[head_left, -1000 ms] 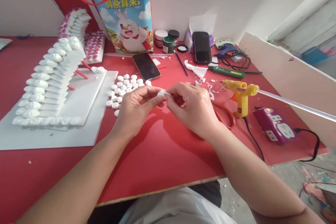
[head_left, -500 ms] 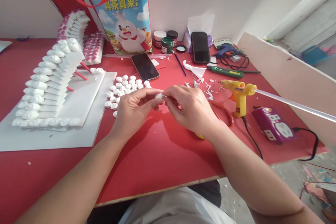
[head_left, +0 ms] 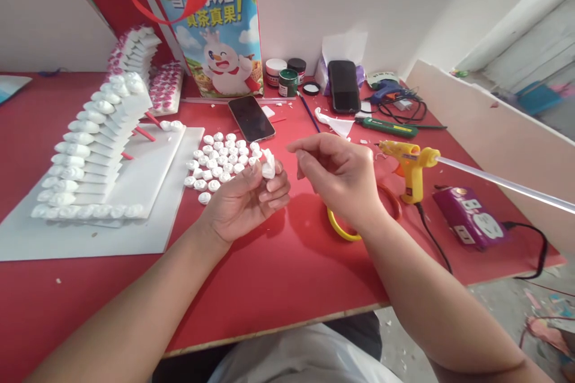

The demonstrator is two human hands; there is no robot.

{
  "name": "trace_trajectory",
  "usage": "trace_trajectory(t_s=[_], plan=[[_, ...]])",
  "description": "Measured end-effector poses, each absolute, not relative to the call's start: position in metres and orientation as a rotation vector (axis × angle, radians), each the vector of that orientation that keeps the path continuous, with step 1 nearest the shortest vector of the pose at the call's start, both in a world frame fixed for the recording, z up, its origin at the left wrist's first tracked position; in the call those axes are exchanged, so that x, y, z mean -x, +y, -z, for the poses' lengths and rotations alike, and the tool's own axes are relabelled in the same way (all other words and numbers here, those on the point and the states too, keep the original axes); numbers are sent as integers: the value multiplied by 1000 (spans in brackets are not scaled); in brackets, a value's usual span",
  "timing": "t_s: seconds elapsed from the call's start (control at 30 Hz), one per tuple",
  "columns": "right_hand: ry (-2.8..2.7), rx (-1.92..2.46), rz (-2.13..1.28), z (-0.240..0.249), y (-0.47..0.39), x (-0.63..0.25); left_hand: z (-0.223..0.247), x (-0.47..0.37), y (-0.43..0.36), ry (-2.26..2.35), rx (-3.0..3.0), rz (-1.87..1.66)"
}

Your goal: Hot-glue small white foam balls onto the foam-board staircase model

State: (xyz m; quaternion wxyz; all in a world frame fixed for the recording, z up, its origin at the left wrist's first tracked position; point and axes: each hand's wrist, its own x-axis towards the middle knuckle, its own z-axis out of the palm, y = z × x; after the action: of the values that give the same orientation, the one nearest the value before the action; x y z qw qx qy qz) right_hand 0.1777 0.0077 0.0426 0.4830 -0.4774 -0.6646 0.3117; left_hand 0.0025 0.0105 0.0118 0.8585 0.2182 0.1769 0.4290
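- left hand (head_left: 245,194) sits mid-frame, palm turned up; it's gripping a little white rolled piece (head_left: 268,166) between thumb and fingers, so that piece is right around the centre of the frame
- right hand (head_left: 345,176) is just right of centre, apart from the piece; fingers loosely curled, thumb and index near each other; can't tell if anything's pinched in there
- bunch of white rosettes (head_left: 223,160) lies on the red table (head_left: 269,287), just left of centre, right behind the left hand
- scissors with a yellow-and-red handle (head_left: 344,233) are partly hidden under the right hand; yellow glue gun (head_left: 411,170) stands to the right of that, clear stick poking out toward the right edge
- left side of the frame has a curved white stepped model (head_left: 96,149) edged with more rosettes; it's on a white board (head_left: 130,242)
- dark phone (head_left: 251,118) lies upper centre, paint jars (head_left: 288,82) beyond it
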Motion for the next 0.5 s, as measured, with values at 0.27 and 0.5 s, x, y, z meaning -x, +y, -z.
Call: trace_trajectory(t_s=[0.27,0.5], plan=[[-1523,1111,-1034,-51,5,-176,-5,-2,9,473,-572,-953],[-1764,1278,-874,-48,7,-179,-2,-1,12,741,-858,-1043]])
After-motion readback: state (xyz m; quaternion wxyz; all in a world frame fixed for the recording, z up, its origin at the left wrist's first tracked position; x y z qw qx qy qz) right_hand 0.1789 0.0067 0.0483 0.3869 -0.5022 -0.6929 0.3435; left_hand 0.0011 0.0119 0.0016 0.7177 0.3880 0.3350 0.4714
